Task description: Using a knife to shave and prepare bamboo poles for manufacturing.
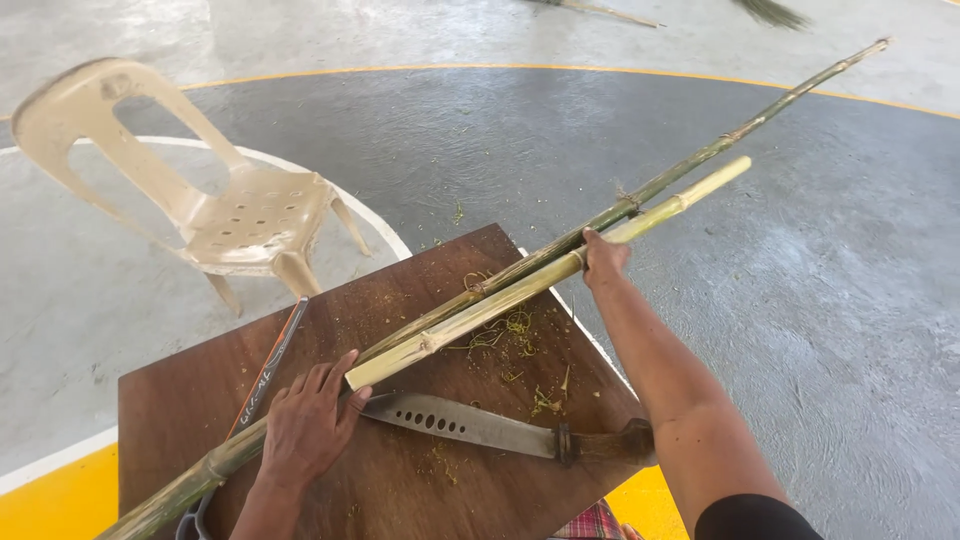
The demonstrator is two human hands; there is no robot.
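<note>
Two bamboo poles lie diagonally across a dark wooden table (400,490). The long green pole (690,165) runs from the bottom left to the upper right. A shorter pale stripped pole (480,318) lies beside it. My left hand (305,425) presses flat on the green pole near the pale pole's cut end. My right hand (603,260) grips the pale pole further up, past the table's edge. A big knife (470,423) with holes in its blade and a dark handle lies on the table between my arms.
A beige plastic chair (235,215) stands at the left behind the table. A thin hacksaw (265,375) lies along the table's left side. Bamboo shavings (505,335) litter the tabletop. The painted concrete floor (850,300) has yellow and white lines.
</note>
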